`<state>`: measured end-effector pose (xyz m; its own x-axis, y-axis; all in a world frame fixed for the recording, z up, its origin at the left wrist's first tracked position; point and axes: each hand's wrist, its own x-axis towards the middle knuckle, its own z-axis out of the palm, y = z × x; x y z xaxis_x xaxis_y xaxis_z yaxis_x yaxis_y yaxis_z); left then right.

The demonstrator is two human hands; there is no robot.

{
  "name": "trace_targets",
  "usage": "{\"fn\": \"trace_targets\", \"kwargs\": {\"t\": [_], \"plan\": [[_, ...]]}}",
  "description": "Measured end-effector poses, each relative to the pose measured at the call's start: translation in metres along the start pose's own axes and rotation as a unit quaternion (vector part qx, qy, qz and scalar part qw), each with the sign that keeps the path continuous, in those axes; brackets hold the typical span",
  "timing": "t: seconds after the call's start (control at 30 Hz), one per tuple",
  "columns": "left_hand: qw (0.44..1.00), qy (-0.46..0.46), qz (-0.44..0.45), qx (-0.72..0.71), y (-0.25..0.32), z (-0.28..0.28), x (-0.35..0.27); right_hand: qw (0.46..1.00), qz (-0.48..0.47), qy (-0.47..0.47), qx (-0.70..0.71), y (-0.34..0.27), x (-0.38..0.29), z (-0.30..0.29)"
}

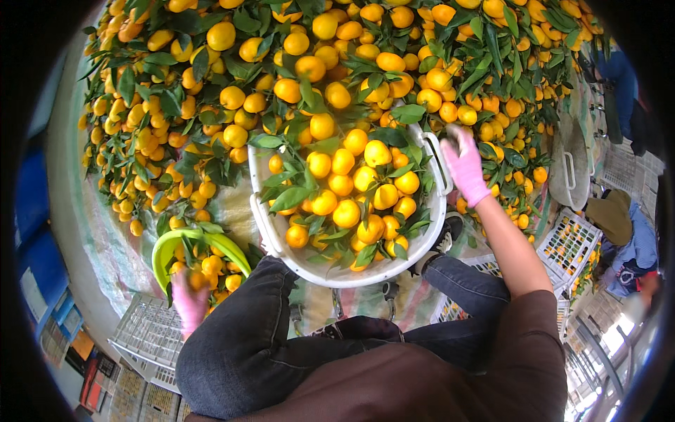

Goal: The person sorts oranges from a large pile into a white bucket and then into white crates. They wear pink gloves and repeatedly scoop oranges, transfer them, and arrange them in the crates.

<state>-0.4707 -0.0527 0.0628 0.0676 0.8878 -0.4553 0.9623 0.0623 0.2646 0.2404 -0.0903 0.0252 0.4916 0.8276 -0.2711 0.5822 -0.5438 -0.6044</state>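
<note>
A white plastic tub [345, 282] sits between my knees, holding mandarins [347, 213] with green leaves and stems. Just right of the tub's side handle [440, 163], my right hand [466, 166] in a pink glove has its fingers apart, and I see nothing in it. My left hand [190, 300], also pink-gloved and blurred by motion, is at the near left edge of a lime-green basket [164, 250]. A blurred mandarin [198, 280] lies against its fingers. More mandarins [212, 265] fill that basket beside my left knee.
A large heap of leafy mandarins [316, 68] spreads on a striped tarp [232, 203] ahead. White plastic crates stand at left [150, 322] and right [569, 242]. An oval grey tub [569, 163] with handles lies right of the heap. Another person [635, 248] is at far right.
</note>
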Motion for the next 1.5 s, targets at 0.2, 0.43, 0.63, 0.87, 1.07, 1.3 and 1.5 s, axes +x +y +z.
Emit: {"fn": "trace_targets", "kwargs": {"t": [0.2,0.43,0.63,0.87,1.07,1.3,1.5], "plan": [[0.978,-0.074,-0.039,0.190,-0.005,0.049,-0.039,0.967,0.193,-0.103,0.132,0.060,-0.029,0.038],[0.810,-0.368,0.071,-0.450,0.165,-0.011,0.079,0.955,0.235,-0.097,0.155,0.054,-0.024,0.038],[0.796,-0.398,-0.295,-0.346,0.213,0.089,0.105,0.960,0.209,-0.049,0.180,0.036,-0.072,0.032],[0.866,-0.345,-0.110,-0.345,0.218,0.032,0.040,0.954,0.210,0.064,0.203,0.009,-0.187,-0.015],[0.926,-0.238,0.278,-0.094,0.317,-0.140,-0.032,0.923,0.193,0.094,0.319,-0.072,-0.265,-0.129],[0.867,-0.153,0.438,-0.183,0.411,-0.290,-0.106,0.817,0.009,0.215,0.535,-0.149,-0.408,-0.237],[0.840,-0.169,0.483,-0.180,0.557,-0.354,-0.180,0.727,-0.097,0.357,0.579,-0.146,-0.542,-0.251]]}}
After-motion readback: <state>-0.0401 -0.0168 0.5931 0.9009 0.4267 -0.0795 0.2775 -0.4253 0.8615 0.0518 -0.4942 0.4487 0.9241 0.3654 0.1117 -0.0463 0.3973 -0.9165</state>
